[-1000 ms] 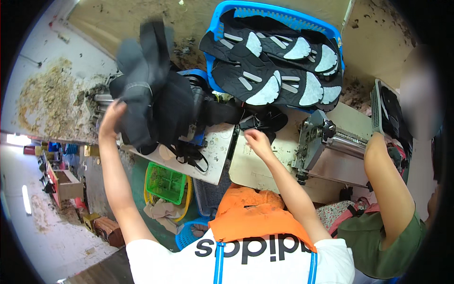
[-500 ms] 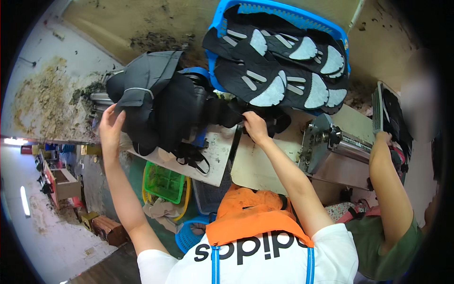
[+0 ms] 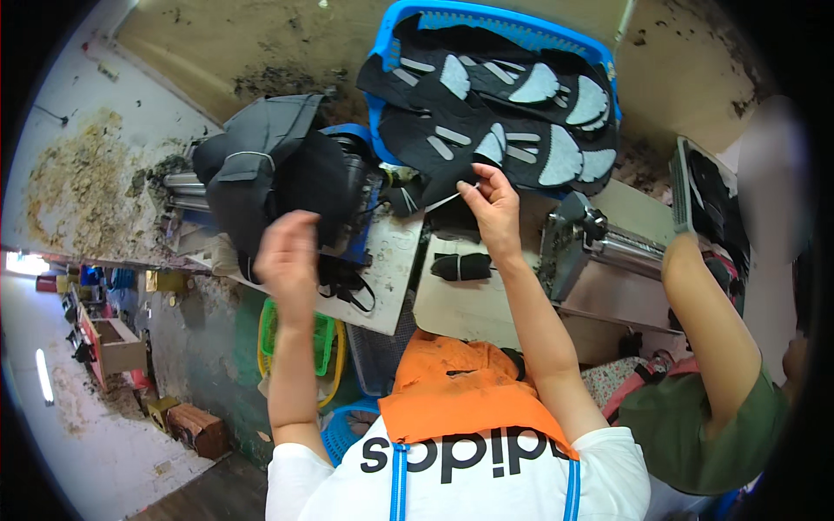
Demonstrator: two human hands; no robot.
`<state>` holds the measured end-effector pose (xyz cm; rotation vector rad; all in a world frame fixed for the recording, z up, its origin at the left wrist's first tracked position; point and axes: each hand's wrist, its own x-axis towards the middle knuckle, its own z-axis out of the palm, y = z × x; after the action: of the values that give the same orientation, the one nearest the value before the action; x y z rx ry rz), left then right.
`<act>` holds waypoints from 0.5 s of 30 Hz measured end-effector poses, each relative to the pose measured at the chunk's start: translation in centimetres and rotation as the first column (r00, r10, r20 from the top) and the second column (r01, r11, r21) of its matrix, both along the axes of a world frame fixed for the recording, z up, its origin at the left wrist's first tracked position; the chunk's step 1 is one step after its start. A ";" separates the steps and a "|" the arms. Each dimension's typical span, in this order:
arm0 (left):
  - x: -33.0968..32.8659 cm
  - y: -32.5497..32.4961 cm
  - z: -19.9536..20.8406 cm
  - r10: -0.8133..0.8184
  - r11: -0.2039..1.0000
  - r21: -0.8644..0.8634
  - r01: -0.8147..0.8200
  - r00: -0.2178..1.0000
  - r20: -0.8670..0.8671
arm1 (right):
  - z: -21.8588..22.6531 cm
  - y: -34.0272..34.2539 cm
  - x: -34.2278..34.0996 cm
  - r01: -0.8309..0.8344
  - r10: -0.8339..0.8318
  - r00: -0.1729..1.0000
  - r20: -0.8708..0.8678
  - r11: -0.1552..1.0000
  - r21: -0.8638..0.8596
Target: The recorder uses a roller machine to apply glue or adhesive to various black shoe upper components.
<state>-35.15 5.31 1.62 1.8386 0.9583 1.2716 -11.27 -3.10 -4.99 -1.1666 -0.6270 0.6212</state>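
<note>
Rising higher than before: right hand [image 3: 496, 214] with white-edged black piece [image 3: 445, 187]

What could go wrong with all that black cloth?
The white-edged black cloth piece at the right hand's fingertips might slip. Flat black fabric pieces with pale patches heap over the blue plastic basket's near rim; some could slide off. The tall, dark cloth heap near the left hand might topple.

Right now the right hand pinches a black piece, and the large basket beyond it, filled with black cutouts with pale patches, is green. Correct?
Not quite: the basket's colour is wrong. The head view shows the large basket is blue. The rest stands: the right hand pinches a black piece, and black cutouts with pale patches fill the basket.
</note>
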 end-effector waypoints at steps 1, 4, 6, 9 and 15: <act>0.5 -1.9 -1.6 -0.193 0.872 -0.449 0.193 0.980 0.046 | 0.9 -1.2 -0.1 -0.125 0.125 0.992 -0.029 0.992 -0.007; 3.1 -5.5 -9.8 -0.497 0.290 -0.667 0.686 0.704 0.508 | 2.2 -3.9 -2.3 -0.133 0.135 0.988 -0.069 0.991 0.034; 5.9 -8.1 -9.1 -0.168 0.068 -0.663 0.745 0.664 0.729 | 1.0 -6.0 -2.7 -0.238 0.246 0.963 0.113 0.968 -0.080; 6.9 -9.4 -9.5 -0.005 0.036 -0.612 0.790 0.612 0.791 | 0.0 -8.5 -2.5 -0.221 0.316 0.789 0.528 0.946 -0.237; 5.9 -11.5 -8.0 -0.116 -0.100 -0.677 0.729 0.667 0.736 | 1.8 -12.4 -2.5 -0.070 0.276 0.479 0.833 0.958 -0.277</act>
<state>-29.23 -6.15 -6.42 0.4642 0.4871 0.2288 -13.73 -15.55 -3.18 -1.6235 -1.6167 0.2032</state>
